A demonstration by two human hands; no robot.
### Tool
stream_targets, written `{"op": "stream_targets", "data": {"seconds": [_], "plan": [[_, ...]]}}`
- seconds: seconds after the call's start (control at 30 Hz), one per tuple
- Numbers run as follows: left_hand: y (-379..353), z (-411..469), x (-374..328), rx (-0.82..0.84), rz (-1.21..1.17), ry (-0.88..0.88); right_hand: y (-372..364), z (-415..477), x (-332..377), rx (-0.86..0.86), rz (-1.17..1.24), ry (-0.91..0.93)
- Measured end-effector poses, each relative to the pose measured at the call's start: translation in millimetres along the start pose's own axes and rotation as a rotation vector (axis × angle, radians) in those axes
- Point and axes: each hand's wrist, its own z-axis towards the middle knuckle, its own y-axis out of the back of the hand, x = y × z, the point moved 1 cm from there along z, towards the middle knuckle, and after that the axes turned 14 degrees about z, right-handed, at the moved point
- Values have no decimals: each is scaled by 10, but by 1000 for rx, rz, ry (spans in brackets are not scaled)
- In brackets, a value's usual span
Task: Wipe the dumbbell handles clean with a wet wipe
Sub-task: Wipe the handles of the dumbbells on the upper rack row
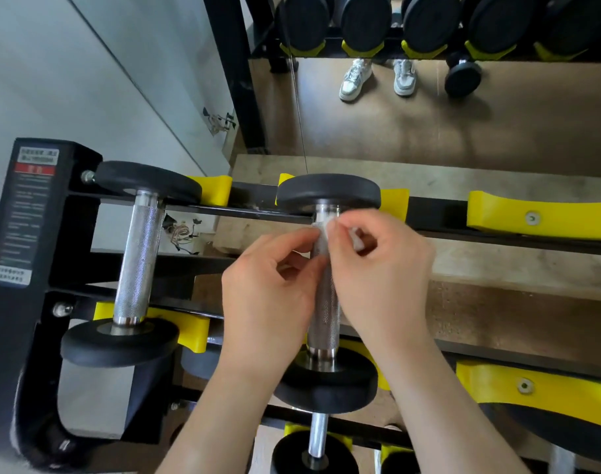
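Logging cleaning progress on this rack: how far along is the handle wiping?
Done: nothing the picture can confirm. In hand: the left hand and right hand pinch a white wet wipe at the top of the middle dumbbell's knurled steel handle. Left: the rest of that handle, the left dumbbell's knurled steel handle, and the smaller chrome handle on the tier below.

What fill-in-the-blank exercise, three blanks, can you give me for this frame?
1. The left hand and the right hand both hold a white ____ at a dumbbell's knurled handle.
2. The empty cradle on the rack's right is coloured ____.
3. The untouched dumbbell lies to the ____ of the one being handled.
Missing words: wet wipe; yellow; left.
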Motion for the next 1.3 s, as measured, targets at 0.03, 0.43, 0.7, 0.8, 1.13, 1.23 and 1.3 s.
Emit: {"op": "stream_targets", "data": {"seconds": [0.03,0.43,0.7,0.8,1.13,1.23,1.3], "plan": [[7,-2,-10,-8,5,-7,21,-71,15,10,10,-18],[38,-38,34,-10,105,-70,-49,3,5,-50,57,-114],[127,-859,64,165,243,-50,499,-502,-12,448,45,-193],[48,-1110,130,141,289,-20,318,-196,-26,400,79,-156],[-124,-1203,122,21,289,24,276,-231,26,462,-58,43],[-163,-1228,65,-22,467,43,178,60,-24,356,-43,43],[-216,-1236,-18,-29,554,103,292,-142,-11,499,-25,-5]]}}
